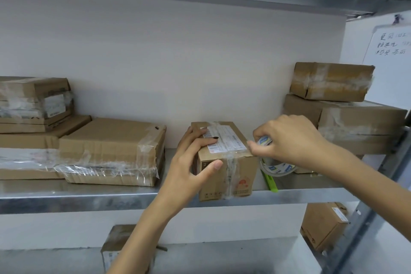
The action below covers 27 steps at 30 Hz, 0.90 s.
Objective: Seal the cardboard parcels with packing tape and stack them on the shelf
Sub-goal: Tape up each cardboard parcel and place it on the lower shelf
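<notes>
Steel shelf (89, 196), white wall (178, 62), taped parcels (111, 149) stacked both sides. Left hand (193, 158) grips the small box (224, 162), right hand (289, 140) holds the tape (279, 168) beside it.

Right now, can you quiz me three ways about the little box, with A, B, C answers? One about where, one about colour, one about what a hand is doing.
1. Where does the box sit?
A) on the floor
B) at the front edge of the shelf
C) on top of the right stack

2. What colour is the thin tool right of the box?
A) green
B) red
C) black

3. What is the right hand doing?
A) hanging free
B) pointing at the wall
C) holding a tape roll

Answers:
1 B, it stands right at the metal rim.
2 A, it shows bright green beside the box.
3 C, its fingers curl round the roll.
</notes>
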{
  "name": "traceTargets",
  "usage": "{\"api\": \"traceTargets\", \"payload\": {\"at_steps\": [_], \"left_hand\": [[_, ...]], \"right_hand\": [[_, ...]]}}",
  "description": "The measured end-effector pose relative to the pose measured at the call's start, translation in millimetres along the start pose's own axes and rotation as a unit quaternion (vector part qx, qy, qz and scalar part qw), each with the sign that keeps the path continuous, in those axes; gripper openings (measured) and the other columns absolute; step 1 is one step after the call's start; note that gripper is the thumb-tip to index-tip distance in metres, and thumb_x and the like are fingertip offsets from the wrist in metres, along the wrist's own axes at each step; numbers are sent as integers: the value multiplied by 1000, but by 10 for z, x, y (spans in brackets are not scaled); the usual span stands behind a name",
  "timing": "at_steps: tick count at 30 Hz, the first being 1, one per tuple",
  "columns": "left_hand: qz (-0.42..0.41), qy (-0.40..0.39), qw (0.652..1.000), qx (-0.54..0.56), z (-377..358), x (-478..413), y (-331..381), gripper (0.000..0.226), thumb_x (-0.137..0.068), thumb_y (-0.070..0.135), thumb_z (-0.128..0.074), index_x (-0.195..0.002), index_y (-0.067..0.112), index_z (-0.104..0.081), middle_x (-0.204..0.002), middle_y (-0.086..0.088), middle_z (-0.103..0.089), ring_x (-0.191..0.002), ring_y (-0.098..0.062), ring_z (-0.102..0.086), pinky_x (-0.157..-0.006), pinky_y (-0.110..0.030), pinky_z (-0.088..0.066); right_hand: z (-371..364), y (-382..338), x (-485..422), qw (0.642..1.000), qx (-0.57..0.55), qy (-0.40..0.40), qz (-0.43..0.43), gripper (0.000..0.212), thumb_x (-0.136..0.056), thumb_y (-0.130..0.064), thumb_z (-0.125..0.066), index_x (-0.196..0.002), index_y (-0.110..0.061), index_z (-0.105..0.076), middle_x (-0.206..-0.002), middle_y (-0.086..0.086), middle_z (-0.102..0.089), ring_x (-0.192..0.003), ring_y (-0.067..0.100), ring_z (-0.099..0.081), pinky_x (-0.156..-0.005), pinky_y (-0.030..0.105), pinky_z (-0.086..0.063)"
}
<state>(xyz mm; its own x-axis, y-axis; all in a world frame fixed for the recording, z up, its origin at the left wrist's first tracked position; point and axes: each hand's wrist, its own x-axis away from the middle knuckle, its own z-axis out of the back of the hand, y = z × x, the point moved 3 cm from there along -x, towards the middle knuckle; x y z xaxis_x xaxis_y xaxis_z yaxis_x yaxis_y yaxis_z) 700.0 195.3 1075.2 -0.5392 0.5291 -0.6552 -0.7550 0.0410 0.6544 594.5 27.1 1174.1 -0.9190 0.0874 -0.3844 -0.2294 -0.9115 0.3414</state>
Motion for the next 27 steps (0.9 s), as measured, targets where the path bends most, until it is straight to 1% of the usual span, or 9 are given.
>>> {"api": "traceTargets", "payload": {"at_steps": [4, 7, 9, 11, 13, 17, 20, 25, 27], "left_hand": [[-1, -6, 1000, -11, -9, 2, 18, 50, -82, 56, -57, -122, 27, -60, -142, 13, -42, -139, 2, -27, -107, -8, -27], [-20, -35, 996, -81, 23, -25, 98, 53, -85, 60, -48, -126, 29, -56, -148, 15, -36, -143, 7, -11, -110, -7, -15], [-67, -56, 975, -204, 43, -79, 206, 53, -87, 58, -41, -130, 28, -54, -153, 15, -31, -147, 0, 1, -118, -23, -8], [-134, -68, 927, -343, 5, -154, 341, 58, -86, 57, -38, -131, 25, -54, -152, 8, -38, -149, -11, -13, -120, -40, -10], [-185, -84, 878, -433, -115, -217, 427, 64, -81, 63, -39, -125, 21, -60, -135, 2, -59, -132, -21, -48, -113, -46, -25], [-207, -24, 877, -432, -219, -220, 402, 57, -81, 63, -42, -109, 21, -69, -114, 3, -70, -104, -19, -67, -76, -33, -55], [-181, 48, 911, -366, -109, -136, 313, 53, -85, 58, -46, -113, 19, -70, -119, 4, -69, -110, -17, -65, -80, -30, -56], [-18, 132, 988, -84, -152, 41, 205, 58, -88, 56, -50, -134, 22, -56, -136, 12, -56, -125, -2, -51, -103, -23, -43], [28, 161, 986, -15, -205, 130, 164, 55, -89, 56, -51, -136, 27, -52, -135, 15, -56, -124, 1, -50, -102, -26, -44]], "right_hand": [[-20, -7, 31, 999, -20, -18, -22, 51, -92, -59, -38, -56, -22, -43, -51, -4, -45, -48, 8, -39, -44, 26, -24], [-31, 13, 36, 999, -37, -24, -30, 48, -91, -60, -39, -57, -27, -46, -54, -6, -49, -50, 6, -42, -45, 26, -26], [-36, 24, 38, 998, -51, -26, -37, 47, -90, -60, -41, -55, -29, -45, -53, -7, -48, -51, 5, -42, -45, 26, -26], [-18, 24, 42, 997, -62, -25, -37, 46, -89, -60, -43, -53, -30, -44, -53, -8, -48, -51, 5, -42, -46, 26, -26], [6, 5, 47, 997, -69, -9, -35, 42, -88, -61, -45, -59, -31, -50, -55, -8, -50, -55, 6, -45, -46, 26, -26], [-14, 8, 77, 991, -129, 0, -41, 33, -85, -66, -49, -85, -34, -60, -63, -14, -52, -62, 5, -49, -47, 23, -28], [44, 122, 142, 913, -399, 33, -70, 41, -78, -63, -50, -86, -26, -67, -66, -13, -62, -60, 1, -56, -53, 15, -39], [203, 280, 32, 722, -689, 32, -55, 40, -88, -43, -48, -103, -11, -68, -100, 26, -57, -87, 27, -55, -75, 24, -51], [293, 193, -86, 706, -708, 11, -21, 37, -90, -42, -51, -103, -11, -67, -95, 17, -53, -85, 26, -50, -71, 27, -53]]}}
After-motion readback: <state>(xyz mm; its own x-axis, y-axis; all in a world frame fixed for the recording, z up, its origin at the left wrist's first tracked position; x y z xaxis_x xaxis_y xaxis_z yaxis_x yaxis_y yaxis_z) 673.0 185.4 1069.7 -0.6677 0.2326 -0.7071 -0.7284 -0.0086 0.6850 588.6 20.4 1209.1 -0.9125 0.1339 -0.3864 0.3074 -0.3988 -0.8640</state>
